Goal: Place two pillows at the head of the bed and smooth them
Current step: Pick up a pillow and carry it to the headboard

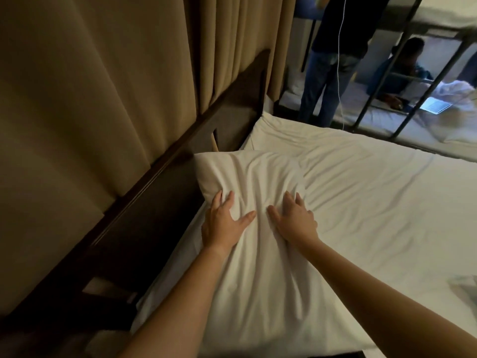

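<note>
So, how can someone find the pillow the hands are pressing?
Start at the dark wooden headboard along the bed's left side. The white pillow lies beside it on the white sheet. Unlike the flat sheet, it is puffy and creased.

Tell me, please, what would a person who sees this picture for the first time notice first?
First, the two bare hands pressed flat on a wrinkled white pillow: the left hand near its headboard side, the right hand beside it. The pillow lies at the head of a white-sheeted bed, against a dark wooden headboard with beige curtains behind. At the upper right stands a metal bunk bed.
</note>
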`<state>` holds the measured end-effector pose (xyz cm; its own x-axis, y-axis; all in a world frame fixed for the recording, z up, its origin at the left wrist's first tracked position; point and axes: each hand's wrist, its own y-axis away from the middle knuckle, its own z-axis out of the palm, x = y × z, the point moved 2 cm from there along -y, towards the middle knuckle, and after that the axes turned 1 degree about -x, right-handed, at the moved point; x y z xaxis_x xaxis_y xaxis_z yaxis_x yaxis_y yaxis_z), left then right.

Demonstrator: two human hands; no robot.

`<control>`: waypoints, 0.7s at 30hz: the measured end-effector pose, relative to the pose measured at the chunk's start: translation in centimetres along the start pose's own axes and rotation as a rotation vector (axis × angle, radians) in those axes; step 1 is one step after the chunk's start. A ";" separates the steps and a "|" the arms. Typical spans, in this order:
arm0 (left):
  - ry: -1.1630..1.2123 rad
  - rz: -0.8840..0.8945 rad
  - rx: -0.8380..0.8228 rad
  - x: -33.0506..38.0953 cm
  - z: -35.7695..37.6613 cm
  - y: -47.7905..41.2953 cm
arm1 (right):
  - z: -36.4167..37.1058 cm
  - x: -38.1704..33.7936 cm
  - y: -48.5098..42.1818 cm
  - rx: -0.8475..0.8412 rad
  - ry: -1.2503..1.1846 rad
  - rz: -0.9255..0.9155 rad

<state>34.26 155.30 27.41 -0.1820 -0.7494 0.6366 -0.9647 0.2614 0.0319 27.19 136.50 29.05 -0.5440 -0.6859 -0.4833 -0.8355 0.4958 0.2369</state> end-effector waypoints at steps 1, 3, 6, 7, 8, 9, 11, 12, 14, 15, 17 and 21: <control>-0.004 -0.011 0.008 0.4 1.2 -0.7 | 0.1 1.0 -1.4 -0.004 -0.002 -0.004; -0.010 -0.030 0.019 1.5 3.9 -2.5 | 0.2 3.3 -4.6 -0.024 -0.003 -0.006; -0.006 -0.062 0.040 3.3 8.1 -5.6 | -0.2 6.5 -9.9 -0.058 0.003 -0.026; -0.003 -0.070 0.054 3.9 9.5 -6.7 | -0.4 7.5 -11.6 -0.066 0.002 -0.032; 0.000 -0.079 0.064 4.7 10.8 -7.7 | -0.8 8.5 -13.2 -0.075 0.003 -0.035; 0.003 -0.090 0.065 5.5 11.9 -8.7 | -1.3 9.4 -14.7 -0.082 0.004 -0.042; 0.003 -0.112 0.061 7.5 13.8 -10.6 | -2.5 11.0 -17.6 -0.086 0.009 -0.054; 0.003 -0.122 0.058 8.5 14.6 -11.5 | -3.3 11.7 -18.8 -0.088 0.011 -0.059; 0.008 -0.131 0.056 10.9 15.9 -13.2 | -5.0 13.0 -21.3 -0.094 0.008 -0.076; 0.013 -0.131 0.054 12.2 16.4 -14.1 | -6.0 13.6 -22.4 -0.095 0.006 -0.078; 0.017 -0.128 0.047 14.8 17.2 -16.0 | -8.1 14.7 -24.5 -0.083 0.000 -0.075; -0.014 -0.097 0.048 19.5 18.2 -19.6 | -12.2 16.4 -28.1 -0.069 -0.027 -0.064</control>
<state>46.11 124.49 25.13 -0.0895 -0.7784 0.6213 -0.9859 0.1580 0.0558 40.82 104.81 24.80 -0.4882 -0.6996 -0.5218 -0.8721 0.4131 0.2622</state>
